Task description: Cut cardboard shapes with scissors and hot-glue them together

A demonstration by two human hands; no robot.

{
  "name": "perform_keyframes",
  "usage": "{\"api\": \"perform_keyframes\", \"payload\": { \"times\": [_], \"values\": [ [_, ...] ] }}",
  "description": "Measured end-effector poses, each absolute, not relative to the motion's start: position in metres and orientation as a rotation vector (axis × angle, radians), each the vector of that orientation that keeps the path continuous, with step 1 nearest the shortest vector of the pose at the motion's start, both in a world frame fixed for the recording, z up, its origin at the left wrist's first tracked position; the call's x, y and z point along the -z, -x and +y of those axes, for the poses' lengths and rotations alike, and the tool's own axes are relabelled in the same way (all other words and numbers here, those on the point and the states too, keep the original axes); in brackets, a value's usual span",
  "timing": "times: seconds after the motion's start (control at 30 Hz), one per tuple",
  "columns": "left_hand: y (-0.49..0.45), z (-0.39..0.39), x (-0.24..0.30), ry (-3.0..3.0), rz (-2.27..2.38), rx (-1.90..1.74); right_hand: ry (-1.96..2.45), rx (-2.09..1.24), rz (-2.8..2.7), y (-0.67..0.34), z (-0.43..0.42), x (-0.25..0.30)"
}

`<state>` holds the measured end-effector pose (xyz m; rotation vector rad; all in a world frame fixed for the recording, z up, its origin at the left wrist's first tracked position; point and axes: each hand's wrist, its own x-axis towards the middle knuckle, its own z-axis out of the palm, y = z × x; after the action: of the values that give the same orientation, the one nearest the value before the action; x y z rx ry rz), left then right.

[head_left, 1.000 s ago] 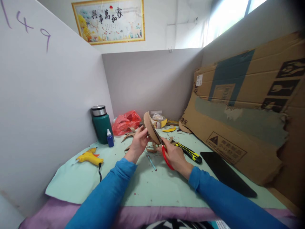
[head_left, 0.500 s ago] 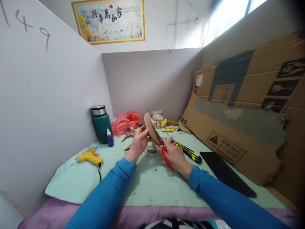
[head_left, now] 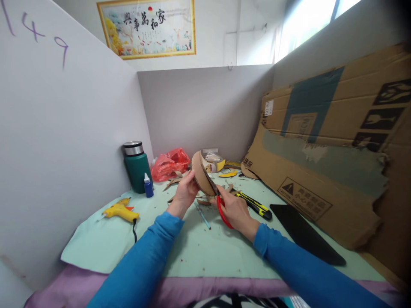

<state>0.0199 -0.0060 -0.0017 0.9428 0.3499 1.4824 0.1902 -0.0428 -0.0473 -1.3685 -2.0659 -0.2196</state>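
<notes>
A curved, rounded piece of cardboard (head_left: 203,177) is raised above the middle of the table, its left edge gripped by my left hand (head_left: 185,193). My right hand (head_left: 236,208) is closed round the red handles of a pair of scissors (head_left: 224,214). The dark blades lie along the right edge of the cardboard, and how far they are parted I cannot tell. Under the hands, a light blue pencil-like stick (head_left: 203,216) rests on the green table cover (head_left: 205,252) among cardboard scraps (head_left: 204,202).
Right of my hands lie a yellow-black utility knife (head_left: 255,205) and a black flat board (head_left: 305,233); a large cardboard sheet (head_left: 321,171) leans behind. On the left are a yellow glue gun (head_left: 121,211), green bottle (head_left: 136,169), small blue bottle (head_left: 148,187) and red plastic bag (head_left: 170,164).
My left hand has shifted slightly left and turned the cardboard, so more of its flat face shows. The scissors and my right hand have hardly moved.
</notes>
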Motion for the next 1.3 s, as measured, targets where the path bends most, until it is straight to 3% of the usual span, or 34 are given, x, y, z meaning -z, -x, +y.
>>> {"api": "perform_keyframes", "payload": {
  "times": [1.3],
  "values": [
    [-0.0155,-0.0043,0.0046,-0.911,0.351,-1.503,1.425,0.267,-2.076,-0.1907,-0.0416,0.0463]
  ]
}}
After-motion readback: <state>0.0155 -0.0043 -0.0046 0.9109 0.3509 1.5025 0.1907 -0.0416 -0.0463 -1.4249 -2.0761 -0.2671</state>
